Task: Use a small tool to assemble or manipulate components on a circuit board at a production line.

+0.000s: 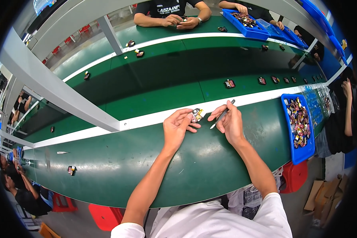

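The left hand (177, 127) has its fingers clamped on a small part (197, 115) above the desk (119, 158); the right hand (228, 121) pinches a thin tool (223, 115) like a pen. The part looks light, stiff, fiddly — best held by its edges. Beyond lie green belts, more parts and a blue bin (305, 152) — other workers nearby.

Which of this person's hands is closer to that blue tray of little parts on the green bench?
Right. The right hand, holding a thin tool, is on the same side as the blue tray, with bare bench between. The left hand, pinching a small part, is farther off.
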Motion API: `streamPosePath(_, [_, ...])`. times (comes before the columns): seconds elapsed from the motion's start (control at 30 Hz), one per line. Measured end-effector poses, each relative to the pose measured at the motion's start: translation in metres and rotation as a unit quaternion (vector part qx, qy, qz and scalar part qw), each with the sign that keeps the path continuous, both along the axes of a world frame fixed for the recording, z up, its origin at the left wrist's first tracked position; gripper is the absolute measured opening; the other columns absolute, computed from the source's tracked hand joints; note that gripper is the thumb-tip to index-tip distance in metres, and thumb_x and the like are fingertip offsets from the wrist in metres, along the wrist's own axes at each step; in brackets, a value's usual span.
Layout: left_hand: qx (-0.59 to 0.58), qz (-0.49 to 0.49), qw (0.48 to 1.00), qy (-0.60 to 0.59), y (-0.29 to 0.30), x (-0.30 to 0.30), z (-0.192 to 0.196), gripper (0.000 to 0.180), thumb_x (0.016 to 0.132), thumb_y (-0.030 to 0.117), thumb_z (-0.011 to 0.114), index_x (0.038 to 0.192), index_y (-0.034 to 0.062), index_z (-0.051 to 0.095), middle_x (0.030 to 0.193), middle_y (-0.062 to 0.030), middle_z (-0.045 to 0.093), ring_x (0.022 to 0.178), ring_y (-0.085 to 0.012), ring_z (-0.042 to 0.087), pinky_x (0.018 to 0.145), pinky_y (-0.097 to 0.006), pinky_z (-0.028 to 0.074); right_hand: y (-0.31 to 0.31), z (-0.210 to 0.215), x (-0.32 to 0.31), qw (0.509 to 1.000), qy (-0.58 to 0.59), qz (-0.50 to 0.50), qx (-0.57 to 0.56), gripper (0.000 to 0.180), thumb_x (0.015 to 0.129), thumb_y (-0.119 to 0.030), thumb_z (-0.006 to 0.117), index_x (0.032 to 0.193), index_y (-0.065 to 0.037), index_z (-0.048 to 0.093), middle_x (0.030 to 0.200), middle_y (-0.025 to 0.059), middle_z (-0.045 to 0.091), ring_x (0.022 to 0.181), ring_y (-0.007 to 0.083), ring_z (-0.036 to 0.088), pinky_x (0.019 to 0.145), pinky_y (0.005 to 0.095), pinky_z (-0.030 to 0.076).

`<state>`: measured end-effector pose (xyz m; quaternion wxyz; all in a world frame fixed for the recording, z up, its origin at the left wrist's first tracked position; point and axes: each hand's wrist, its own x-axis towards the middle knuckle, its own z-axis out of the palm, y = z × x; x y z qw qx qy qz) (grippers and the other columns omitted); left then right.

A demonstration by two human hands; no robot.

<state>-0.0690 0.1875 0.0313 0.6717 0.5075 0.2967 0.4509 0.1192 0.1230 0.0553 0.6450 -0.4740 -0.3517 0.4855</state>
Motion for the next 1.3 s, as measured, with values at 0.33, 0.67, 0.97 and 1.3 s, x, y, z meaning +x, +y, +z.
streamPosePath(0.33, [0.011, 0.013, 1.000, 0.021, 0.000, 0.002, -0.004, 0.025, 0.100, 0.006, 0.061, 0.119, -0.0105, 0.063, 0.098, -0.0184, 0.073, 0.077, -0.0232, 0.075, 0.060, -0.027, 0.059, 0.006, 0.012, 0.006, 0.997, 0.020, 0.050, -0.063, 0.034, 0.105, -0.029, 0.058, 0.103, 0.004, 0.063, 0.093, 0.0171, 0.071, 0.081, 0.0231, 0.076, 0.057, 0.0315, 0.063])
streamPosePath(0.67, [0.011, 0.011, 0.999, 0.033, 0.000, 0.002, -0.003, 0.024, 0.100, 0.006, 0.060, 0.119, -0.0104, 0.064, 0.096, -0.0176, 0.073, 0.076, -0.0222, 0.075, 0.058, -0.027, 0.059, 0.001, 0.008, 0.011, 0.998, -0.066, 0.014, -0.017, 0.022, 0.089, -0.004, 0.076, 0.106, 0.003, 0.064, 0.095, 0.0150, 0.074, 0.075, 0.0200, 0.074, 0.061, 0.0259, 0.058])
streamPosePath(0.97, [0.020, 0.025, 0.999, 0.027, 0.001, 0.004, -0.006, 0.022, 0.099, 0.004, 0.062, 0.116, -0.0085, 0.067, 0.088, -0.0147, 0.074, 0.073, -0.0186, 0.074, 0.056, -0.026, 0.059, 0.002, 0.010, 0.006, 0.980, -0.196, -0.039, 0.006, 0.018, 0.082, 0.004, 0.080, 0.096, 0.004, 0.068, 0.079, 0.0100, 0.072, 0.057, 0.0118, 0.067, 0.055, 0.0233, 0.050])
streamPosePath(1.3, [0.032, 0.008, 0.999, 0.039, -0.002, 0.004, -0.005, 0.021, 0.099, 0.004, 0.062, 0.116, -0.0046, 0.068, 0.087, -0.0133, 0.075, 0.072, -0.0179, 0.074, 0.056, -0.027, 0.059, 0.000, 0.013, -0.001, 0.972, -0.233, -0.035, -0.019, 0.017, 0.081, 0.002, 0.081, 0.093, 0.004, 0.069, 0.061, 0.0005, 0.060, 0.046, 0.0031, 0.048, 0.042, 0.0199, 0.037])
